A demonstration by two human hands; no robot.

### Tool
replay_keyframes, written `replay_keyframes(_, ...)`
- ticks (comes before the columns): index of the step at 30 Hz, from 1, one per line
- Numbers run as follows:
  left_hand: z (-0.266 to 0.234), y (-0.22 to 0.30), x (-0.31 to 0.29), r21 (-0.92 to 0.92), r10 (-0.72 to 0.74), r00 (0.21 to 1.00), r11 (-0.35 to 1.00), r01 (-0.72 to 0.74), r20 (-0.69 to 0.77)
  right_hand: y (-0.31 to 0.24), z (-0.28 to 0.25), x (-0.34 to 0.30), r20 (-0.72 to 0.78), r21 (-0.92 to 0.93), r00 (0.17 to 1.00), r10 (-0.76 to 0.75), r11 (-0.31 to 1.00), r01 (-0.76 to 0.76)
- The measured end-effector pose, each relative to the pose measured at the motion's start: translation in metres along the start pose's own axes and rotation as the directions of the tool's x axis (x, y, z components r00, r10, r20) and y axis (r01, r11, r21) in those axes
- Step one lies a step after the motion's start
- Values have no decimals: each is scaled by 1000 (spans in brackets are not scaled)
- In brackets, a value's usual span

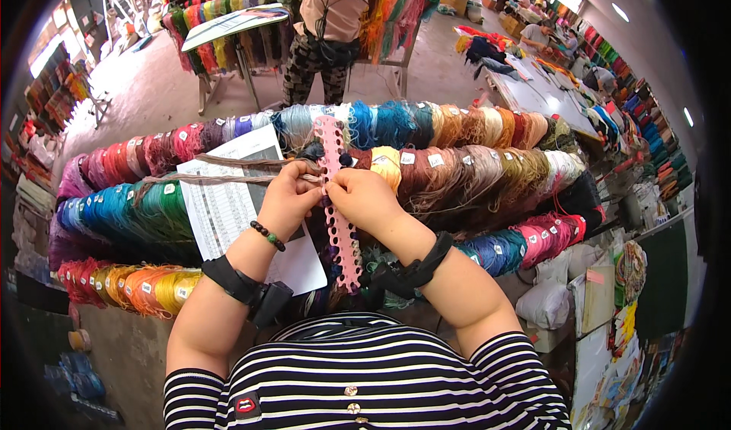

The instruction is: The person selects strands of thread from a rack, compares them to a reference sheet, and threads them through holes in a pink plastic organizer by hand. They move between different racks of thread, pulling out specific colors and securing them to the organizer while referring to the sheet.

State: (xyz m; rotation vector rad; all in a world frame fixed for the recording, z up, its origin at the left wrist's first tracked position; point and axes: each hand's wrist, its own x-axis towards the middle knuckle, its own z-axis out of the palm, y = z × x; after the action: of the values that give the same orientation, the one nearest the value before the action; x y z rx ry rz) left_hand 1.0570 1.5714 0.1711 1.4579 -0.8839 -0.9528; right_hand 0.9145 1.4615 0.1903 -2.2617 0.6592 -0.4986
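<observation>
A long pink thread card [347, 256] with notched edges stands lengthwise in front of me, with dark tufts of thread in several notches. My left hand [291, 194] pinches a bundle of grey-brown thread [228, 179] at the card's left edge; its loose length trails off to the left. My right hand [364, 199] is closed at the card's right edge, its thumb and fingertips pressed together over the card beside the left fingertips. Exactly what the right fingertips pinch is partly hidden. Under my left forearm lies a white printed sheet [209, 217] with a table on it.
Rows of coloured thread hanks [472, 172] with small white labels hang on a rack around the card. Beyond it a person [327, 30] stands near a white board [232, 25]. A white table [544, 99] with thread piles is at the far right; white bags [544, 302] sit at near right.
</observation>
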Motion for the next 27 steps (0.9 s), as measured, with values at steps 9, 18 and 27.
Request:
replay_keyframes(9,-14,30,-14,-400,-82,997,913,76,0,41,12,-4,145,564,981,128,804,-188)
replay_keyframes(18,1,10,-10,235,208,951,936,-261,228,26,-2,1,318,706,930,183,609,-361)
replay_keyframes(27,-123,46,-62,-189,99,931,966,-174,-351,26,4,-2,175,460,966,188,852,-249)
